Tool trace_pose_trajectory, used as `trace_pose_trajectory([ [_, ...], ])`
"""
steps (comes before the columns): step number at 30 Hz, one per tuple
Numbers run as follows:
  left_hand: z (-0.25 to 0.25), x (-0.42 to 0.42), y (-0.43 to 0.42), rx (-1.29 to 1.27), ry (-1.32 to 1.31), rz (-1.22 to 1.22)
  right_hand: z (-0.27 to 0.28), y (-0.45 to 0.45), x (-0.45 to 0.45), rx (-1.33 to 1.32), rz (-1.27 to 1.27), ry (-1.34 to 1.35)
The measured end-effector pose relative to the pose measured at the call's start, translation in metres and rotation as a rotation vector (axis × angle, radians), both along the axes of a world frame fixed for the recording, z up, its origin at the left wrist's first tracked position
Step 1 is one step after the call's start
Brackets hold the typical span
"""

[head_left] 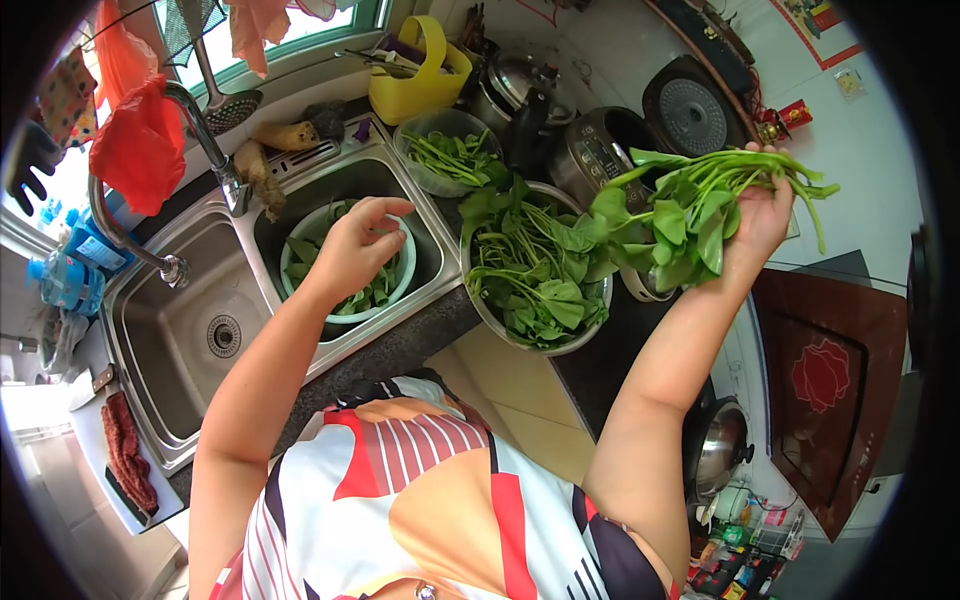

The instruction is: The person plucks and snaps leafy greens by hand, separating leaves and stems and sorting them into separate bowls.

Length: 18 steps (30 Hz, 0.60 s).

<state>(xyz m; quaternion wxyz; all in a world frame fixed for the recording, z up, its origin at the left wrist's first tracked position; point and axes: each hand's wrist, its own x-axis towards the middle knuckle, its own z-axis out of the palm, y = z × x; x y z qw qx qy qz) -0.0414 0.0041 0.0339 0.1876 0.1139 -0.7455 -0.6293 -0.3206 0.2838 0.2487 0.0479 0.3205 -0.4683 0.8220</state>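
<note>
My right hand (765, 205) is wrapped round a bunch of leafy green stems (690, 215), raised at the right above the counter and cooker. My left hand (362, 245) hovers over a pale green bowl (408, 262) in the right sink basin, its fingers curled and apart with nothing visible between them. Loose leaves (375, 295) lie in that bowl. Between my hands, a large metal pot (484, 312) is heaped with leafy greens (545, 275). Behind it, a clear plastic bowl (404, 160) contains cut green stems (450, 157).
An empty sink basin (165, 320) and a curved faucet (215, 155) are at left. Behind stand a yellow basket (420, 95), a pressure cooker (515, 85) and an open rice cooker (600, 150). A knife (92, 387) rests on a white board (95, 450).
</note>
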Motion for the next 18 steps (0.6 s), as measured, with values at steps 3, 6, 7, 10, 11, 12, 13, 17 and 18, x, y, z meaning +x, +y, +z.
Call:
trace_pose_trajectory([
  [3, 0.019, -0.006, 0.013, 0.144, 0.063, -0.018, -0.022, -0.011, -0.003, 0.034, 0.153, -0.102],
  [6, 0.01, -0.018, 0.023, 0.108, 0.118, -0.058, -0.055, -0.031, 0.01, 0.292, 0.042, -0.022],
  [7, 0.008, -0.019, 0.027, 0.072, 0.08, -0.067, -0.071, -0.033, 0.007, 0.326, 0.013, -0.035],
  [10, 0.007, -0.016, 0.028, 0.142, -0.018, -0.127, -0.089, -0.043, 0.03, 0.465, 0.022, -0.093],
  [11, 0.013, -0.015, 0.029, 0.121, 0.041, -0.115, -0.093, -0.053, 0.044, 0.534, 0.016, -0.024],
  [12, 0.024, -0.014, 0.034, 0.101, 0.097, -0.102, -0.095, -0.064, 0.061, 0.602, 0.011, 0.043],
  [13, 0.034, -0.014, 0.037, 0.079, 0.152, -0.087, -0.097, -0.076, 0.077, 0.68, 0.094, 0.111],
  [17, 0.065, -0.019, 0.035, -0.046, 0.304, -0.023, -0.106, -0.128, 0.129, 0.799, 0.514, 0.057],
  [18, 0.07, -0.02, 0.027, -0.018, 0.32, -0.022, -0.11, -0.141, 0.138, 0.807, 0.61, 0.039],
])
